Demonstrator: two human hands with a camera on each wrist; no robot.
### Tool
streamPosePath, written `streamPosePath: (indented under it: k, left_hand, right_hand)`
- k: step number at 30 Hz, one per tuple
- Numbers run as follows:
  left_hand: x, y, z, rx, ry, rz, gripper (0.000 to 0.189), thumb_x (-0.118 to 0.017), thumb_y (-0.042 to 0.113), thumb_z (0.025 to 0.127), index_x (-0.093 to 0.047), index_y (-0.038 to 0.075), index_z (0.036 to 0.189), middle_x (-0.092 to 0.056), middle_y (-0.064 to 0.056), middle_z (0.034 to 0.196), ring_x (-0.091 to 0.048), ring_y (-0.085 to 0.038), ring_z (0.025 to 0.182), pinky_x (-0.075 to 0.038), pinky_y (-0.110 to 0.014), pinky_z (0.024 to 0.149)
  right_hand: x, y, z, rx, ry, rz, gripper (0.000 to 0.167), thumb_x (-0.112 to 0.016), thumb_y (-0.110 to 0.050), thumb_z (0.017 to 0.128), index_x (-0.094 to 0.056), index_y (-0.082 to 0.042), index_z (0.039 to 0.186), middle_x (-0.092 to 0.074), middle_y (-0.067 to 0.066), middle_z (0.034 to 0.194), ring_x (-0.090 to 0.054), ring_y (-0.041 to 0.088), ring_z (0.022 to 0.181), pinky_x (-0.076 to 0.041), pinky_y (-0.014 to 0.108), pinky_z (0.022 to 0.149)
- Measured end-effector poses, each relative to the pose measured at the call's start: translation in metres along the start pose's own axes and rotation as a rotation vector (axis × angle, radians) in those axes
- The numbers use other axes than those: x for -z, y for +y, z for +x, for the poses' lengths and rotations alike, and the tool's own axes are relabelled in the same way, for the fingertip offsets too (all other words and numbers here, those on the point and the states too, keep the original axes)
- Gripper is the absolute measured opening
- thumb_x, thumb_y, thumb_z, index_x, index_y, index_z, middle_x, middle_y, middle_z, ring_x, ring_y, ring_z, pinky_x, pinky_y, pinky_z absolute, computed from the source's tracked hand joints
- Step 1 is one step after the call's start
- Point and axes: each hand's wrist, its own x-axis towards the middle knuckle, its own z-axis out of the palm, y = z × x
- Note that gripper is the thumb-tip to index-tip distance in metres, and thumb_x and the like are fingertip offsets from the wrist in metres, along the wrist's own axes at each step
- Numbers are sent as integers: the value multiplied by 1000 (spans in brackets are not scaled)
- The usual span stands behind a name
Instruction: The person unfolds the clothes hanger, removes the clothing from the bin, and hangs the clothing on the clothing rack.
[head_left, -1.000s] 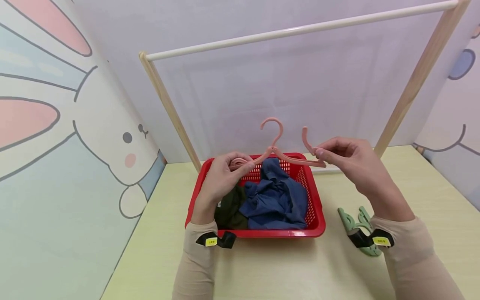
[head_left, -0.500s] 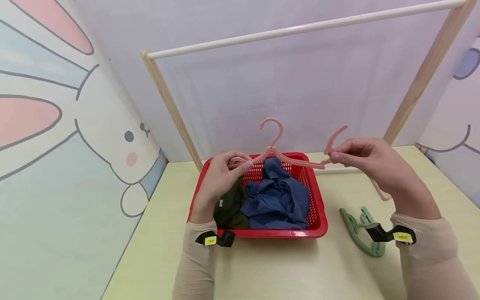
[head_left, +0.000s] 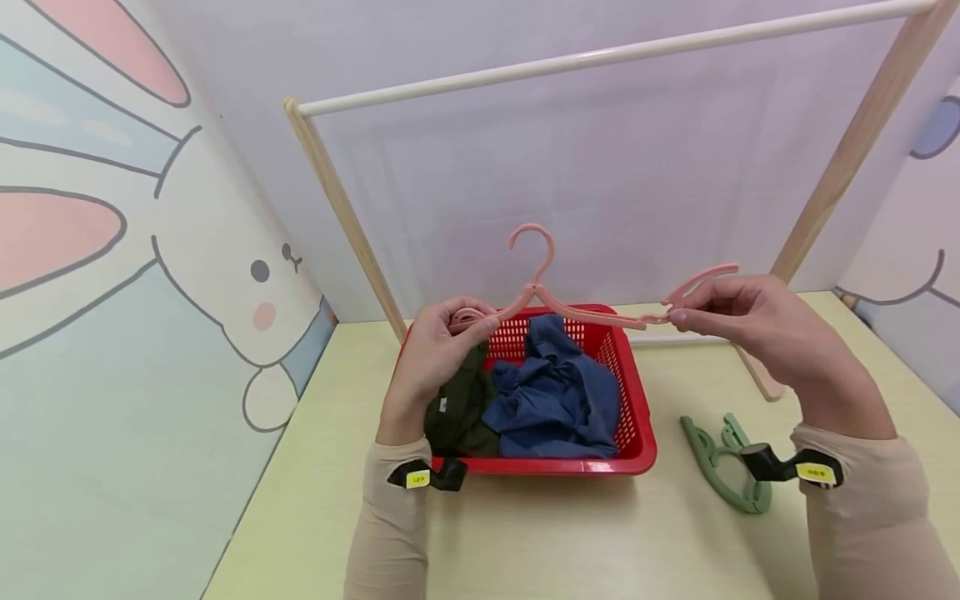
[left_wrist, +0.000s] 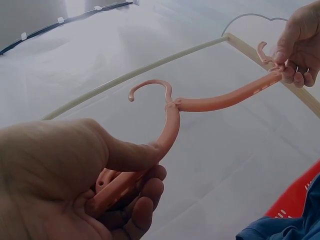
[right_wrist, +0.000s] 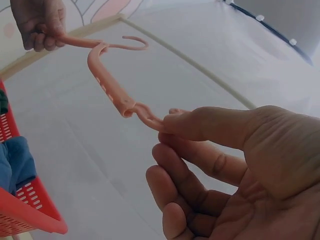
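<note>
We see the right hand pinching a slim end piece of the pink hanger between thumb and forefinger, its other fingers loosely bent below. The left hand grips the opposite arm, thumb along the top and fingers curled beneath. Between them the hanger is held up off the table, hook upward, and in the head view it crosses the far rim of the red basket. Inside we find blue cloth beside dark green cloth. Right of the basket — near the right sleeve — lies a green hanger. Behind stands a rack with a white rail.
</note>
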Motion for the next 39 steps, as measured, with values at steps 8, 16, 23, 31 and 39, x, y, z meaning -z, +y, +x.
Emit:
streamPosePath:
  k: [8,16,23,31,39]
  left_hand:
    - [1,1,0,-49,26,-12,16,-73,5,108,-76,-6,119,-77,-31,115,-75,-16,97,-61,-29,91]
    - [1,1,0,-54,56,-32,15,-73,3,107,-76,-8,117,-74,-37,115,-75,-14,95,-63,-36,91]
    - [4,3,-1,-44,74,-52,14,-74,3,107,-75,-8,116,-78,-27,111,-75,-15,96,-63,-33,91]
    - [6,2,-1,-37,87,-68,14,-73,2,107,-74,-8,117,-80,-15,107,-75,-16,97,-62,-30,90]
    - [6,1,0,-51,85,-67,14,-74,3,107,-75,-8,116,-79,-11,103,-73,-17,94,-61,-31,88]
  right_hand:
    - [0,-4,-2,17,10,49,11,-78,-8,105,-82,0,110,-69,2,128,-60,22,120,-60,25,85]
    - [2,-3,-1,-28,-1,63,16,-79,-9,104,-83,-2,118,-78,-6,122,-70,17,108,-58,25,87]
    - [4,2,-1,-7,-45,86,16,-78,0,102,-86,-4,115,-83,-8,116,-73,10,103,-59,22,87]
    - [1,0,0,-12,-65,100,17,-77,-1,103,-86,-3,118,-85,-5,115,-75,12,110,-60,21,90]
    - [0,0,1,-39,-82,74,18,-79,-4,103,-87,-4,119,-86,-2,111,-76,9,109,-59,22,90]
